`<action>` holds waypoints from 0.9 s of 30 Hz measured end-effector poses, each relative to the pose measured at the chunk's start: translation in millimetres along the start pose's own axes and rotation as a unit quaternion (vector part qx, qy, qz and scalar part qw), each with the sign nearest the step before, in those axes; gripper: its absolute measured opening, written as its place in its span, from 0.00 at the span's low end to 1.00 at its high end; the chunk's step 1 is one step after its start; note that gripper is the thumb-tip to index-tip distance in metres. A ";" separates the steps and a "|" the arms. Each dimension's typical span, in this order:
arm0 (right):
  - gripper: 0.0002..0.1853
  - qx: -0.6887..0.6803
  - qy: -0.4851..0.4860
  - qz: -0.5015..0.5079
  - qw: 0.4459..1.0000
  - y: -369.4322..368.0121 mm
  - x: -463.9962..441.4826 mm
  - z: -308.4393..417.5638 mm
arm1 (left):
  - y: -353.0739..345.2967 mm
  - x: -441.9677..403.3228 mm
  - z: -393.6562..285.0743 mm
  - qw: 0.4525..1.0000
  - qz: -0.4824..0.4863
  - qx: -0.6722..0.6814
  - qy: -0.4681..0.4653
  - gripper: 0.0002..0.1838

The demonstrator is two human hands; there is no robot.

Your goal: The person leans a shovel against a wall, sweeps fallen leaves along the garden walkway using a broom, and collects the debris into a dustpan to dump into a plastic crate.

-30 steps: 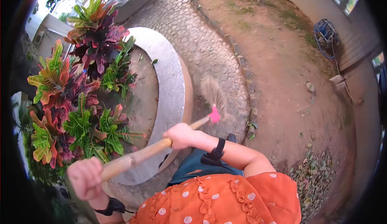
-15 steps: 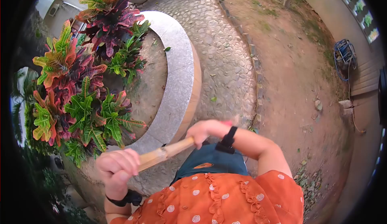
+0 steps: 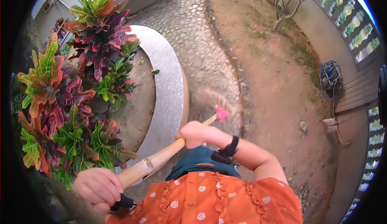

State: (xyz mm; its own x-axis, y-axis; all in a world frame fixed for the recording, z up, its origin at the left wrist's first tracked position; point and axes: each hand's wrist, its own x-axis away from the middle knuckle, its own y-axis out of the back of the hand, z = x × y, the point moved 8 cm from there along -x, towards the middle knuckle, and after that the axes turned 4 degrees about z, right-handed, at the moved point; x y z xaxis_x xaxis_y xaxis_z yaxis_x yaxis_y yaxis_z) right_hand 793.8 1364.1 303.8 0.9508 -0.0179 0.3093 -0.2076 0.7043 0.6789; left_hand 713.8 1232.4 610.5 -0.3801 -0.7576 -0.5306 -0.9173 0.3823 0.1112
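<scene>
Fingers (image 3: 105, 183) closed, left hand (image 3: 96, 187) and right hand (image 3: 194, 134) around broom handle (image 3: 159, 159)

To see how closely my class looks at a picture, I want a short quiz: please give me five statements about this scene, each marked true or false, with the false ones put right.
1. The left hand and right hand both grip the broom handle. True.
2. A pink piece shows near where the handle meets the bristles. True.
3. The left hand is nearer the bristles than the right hand. False: the right hand is nearer.
4. A curved ledge borders a bed with leafy plants. True.
5. The bristles are on top of the curved ledge. False: they appear, blurred, over the path beside it.
</scene>
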 end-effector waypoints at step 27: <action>0.13 -0.390 0.229 -0.353 0.819 542.5 61.1 -193.5 | 224.5 -266.5 341.9 0.842 -0.137 -0.498 0.155 0.45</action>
State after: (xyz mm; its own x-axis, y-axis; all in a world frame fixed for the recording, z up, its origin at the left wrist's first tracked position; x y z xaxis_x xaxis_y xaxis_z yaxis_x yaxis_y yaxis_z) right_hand 783.8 1882.4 562.1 0.7939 -0.4737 -0.3811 0.4714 0.8755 -0.1062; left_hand 649.7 1701.1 489.6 -0.0086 -0.9063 -0.4225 -0.5619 -0.3451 0.7518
